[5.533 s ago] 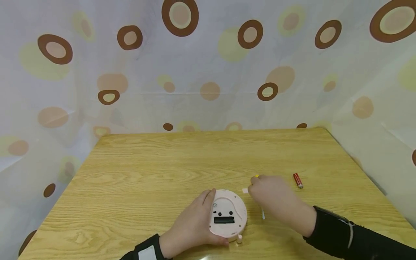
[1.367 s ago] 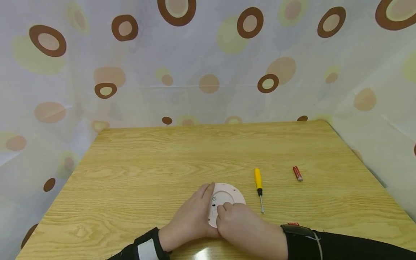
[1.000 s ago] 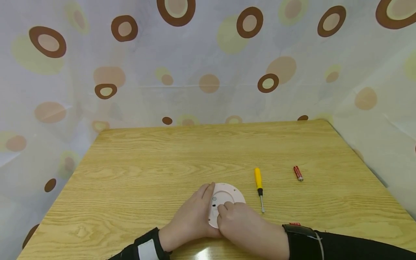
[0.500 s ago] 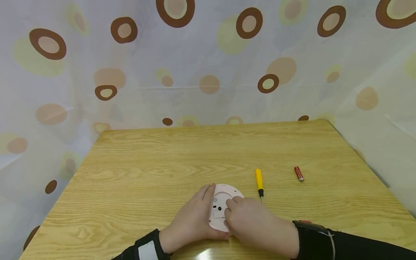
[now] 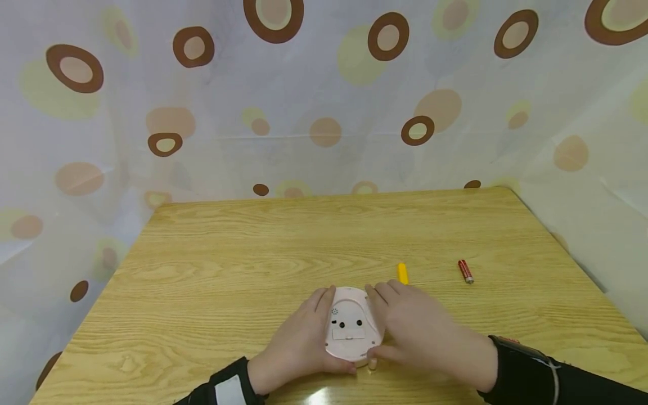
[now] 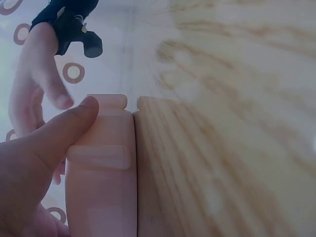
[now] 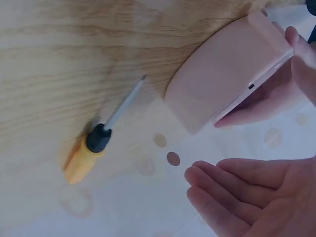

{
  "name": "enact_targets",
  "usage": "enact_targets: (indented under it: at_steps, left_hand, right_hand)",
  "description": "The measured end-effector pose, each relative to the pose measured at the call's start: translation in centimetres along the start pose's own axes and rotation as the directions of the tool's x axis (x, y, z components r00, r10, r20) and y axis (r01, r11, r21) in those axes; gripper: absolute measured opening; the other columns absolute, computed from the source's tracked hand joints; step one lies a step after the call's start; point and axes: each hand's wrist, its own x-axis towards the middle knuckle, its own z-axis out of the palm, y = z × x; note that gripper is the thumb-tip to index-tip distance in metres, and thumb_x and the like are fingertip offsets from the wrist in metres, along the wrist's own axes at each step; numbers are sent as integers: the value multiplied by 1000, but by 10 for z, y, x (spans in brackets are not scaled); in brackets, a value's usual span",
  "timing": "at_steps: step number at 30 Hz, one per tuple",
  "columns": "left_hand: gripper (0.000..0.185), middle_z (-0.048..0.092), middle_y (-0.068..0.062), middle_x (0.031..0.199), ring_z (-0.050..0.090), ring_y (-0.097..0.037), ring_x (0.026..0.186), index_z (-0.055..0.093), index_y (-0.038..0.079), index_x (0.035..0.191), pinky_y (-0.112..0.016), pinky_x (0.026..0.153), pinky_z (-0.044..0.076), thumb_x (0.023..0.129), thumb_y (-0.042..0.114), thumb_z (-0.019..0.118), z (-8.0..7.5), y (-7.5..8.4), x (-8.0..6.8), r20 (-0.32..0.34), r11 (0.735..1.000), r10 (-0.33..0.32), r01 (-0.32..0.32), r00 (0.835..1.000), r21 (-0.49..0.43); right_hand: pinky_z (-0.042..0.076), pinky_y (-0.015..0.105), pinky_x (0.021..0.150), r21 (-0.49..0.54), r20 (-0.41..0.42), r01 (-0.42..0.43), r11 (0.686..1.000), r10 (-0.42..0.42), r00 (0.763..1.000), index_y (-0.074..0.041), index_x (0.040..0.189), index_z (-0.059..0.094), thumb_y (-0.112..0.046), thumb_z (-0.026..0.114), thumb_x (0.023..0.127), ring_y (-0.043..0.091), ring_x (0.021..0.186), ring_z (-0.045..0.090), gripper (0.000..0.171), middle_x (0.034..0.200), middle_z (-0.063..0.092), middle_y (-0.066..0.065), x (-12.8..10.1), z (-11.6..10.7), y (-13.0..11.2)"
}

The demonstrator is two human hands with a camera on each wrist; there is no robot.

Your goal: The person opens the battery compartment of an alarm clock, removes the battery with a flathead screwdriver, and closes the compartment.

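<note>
A round pink clock (image 5: pixel 349 332) lies face down on the wooden table (image 5: pixel 253 247). Its back shows two black knobs and a fitted battery cover. My left hand (image 5: pixel 304 337) grips its left edge, with the thumb (image 6: pixel 59 138) curled over the rim of the clock (image 6: pixel 101 168). My right hand (image 5: pixel 410 326) is by the right rim, fingers straight. In the right wrist view the right hand (image 7: pixel 232 192) is open, with a gap to the clock (image 7: pixel 222 74).
A yellow-handled screwdriver (image 7: pixel 98 143) lies just right of the clock; in the head view only the screwdriver's handle tip (image 5: pixel 402 273) shows past my right hand. A red battery (image 5: pixel 464 271) lies farther right. A spotted curtain surrounds the table.
My right hand left the clock's back, where it pressed the cover, and moved to the right rim, hiding the screwdriver's shaft. The battery bay, uncovered 5.5 s ago, now has its cover on.
</note>
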Motion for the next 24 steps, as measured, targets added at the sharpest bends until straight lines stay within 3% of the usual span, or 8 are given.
enact_targets:
  at_steps: [4,11,24]
  left_hand:
    - [137,49,-20,158,57,-33,141,34,-5,161,-47,114,53,61,61,99,-1,0,0,0,1000,-1,1,1000,-12]
    - [137,48,-20,160,56,-33,142,32,-4,163,-47,117,51,62,61,99,-2,2,0,24,1000,-17,17,1000,-22]
    - [138,48,-20,160,57,-33,141,32,-3,163,-47,115,53,61,62,99,0,0,1,22,999,-20,20,1000,-29]
  right_hand:
    - [58,48,105,49,72,-47,998,43,996,8,144,58,-76,78,79,33,125,66,109,141,65,21,-5,4,4]
    - [52,54,113,157,209,-152,976,117,971,9,150,52,-71,84,75,39,135,60,114,150,59,25,-11,13,6]
    - [59,49,104,230,118,-181,956,157,980,10,146,56,-80,78,76,34,122,68,116,134,69,19,-16,34,7]
